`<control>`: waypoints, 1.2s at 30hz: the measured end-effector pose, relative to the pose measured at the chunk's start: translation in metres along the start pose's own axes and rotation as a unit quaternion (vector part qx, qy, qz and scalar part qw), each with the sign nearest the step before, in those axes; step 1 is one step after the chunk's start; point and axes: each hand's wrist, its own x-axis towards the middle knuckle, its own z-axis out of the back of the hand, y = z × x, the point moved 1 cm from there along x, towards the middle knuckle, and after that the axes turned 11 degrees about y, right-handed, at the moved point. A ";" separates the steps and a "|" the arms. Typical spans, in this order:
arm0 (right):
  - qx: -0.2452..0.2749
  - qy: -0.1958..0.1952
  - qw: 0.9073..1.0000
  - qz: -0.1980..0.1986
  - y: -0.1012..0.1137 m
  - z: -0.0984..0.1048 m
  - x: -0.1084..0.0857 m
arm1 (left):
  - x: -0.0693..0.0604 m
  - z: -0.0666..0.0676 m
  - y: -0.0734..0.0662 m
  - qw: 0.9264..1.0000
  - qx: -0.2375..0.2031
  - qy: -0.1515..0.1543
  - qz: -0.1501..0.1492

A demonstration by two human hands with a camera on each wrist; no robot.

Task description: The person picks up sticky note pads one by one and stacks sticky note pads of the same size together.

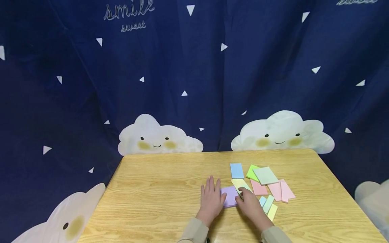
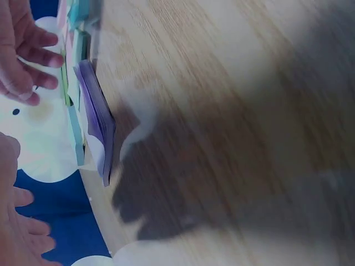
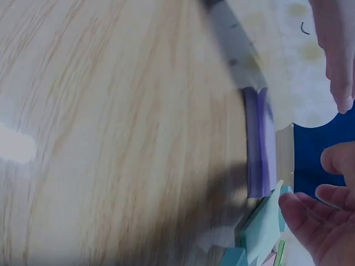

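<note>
A thick pad of purple sticky notes (image 1: 229,196) lies on the wooden table between the two hands. In the left wrist view this purple pad (image 2: 99,119) shows its edge, with the top sheets slightly curled. My left hand (image 1: 210,201) is at the pad's left side, its fingers straight and spread. At the other side, my right hand (image 1: 251,205) hovers by the right edge with fingers loosely bent. The right wrist view shows a gap between my right hand (image 3: 327,216) and the purple pad (image 3: 259,144). Neither hand grips anything.
Right of the purple pad lie a pale yellow pad (image 1: 242,184), a blue pad (image 1: 236,171), a green pad (image 1: 252,172), a grey-green pad (image 1: 265,176) and several pink ones (image 1: 285,191). Small narrow pads (image 1: 268,204) sit beside the right hand. A dark blue curtain (image 1: 170,67) hangs behind the table (image 1: 146,195).
</note>
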 end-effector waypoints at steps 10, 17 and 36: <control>0.006 0.013 1.000 -0.017 -0.011 -0.009 0.005 | -0.001 -0.003 -0.003 0.983 -0.164 0.015 0.078; -0.015 0.036 0.998 -0.039 -0.012 -0.013 0.011 | -0.001 -0.013 -0.003 0.978 -0.187 0.006 0.096; -0.017 0.078 0.994 -0.071 -0.005 -0.020 0.007 | -0.004 -0.015 -0.002 0.978 -0.179 0.025 0.104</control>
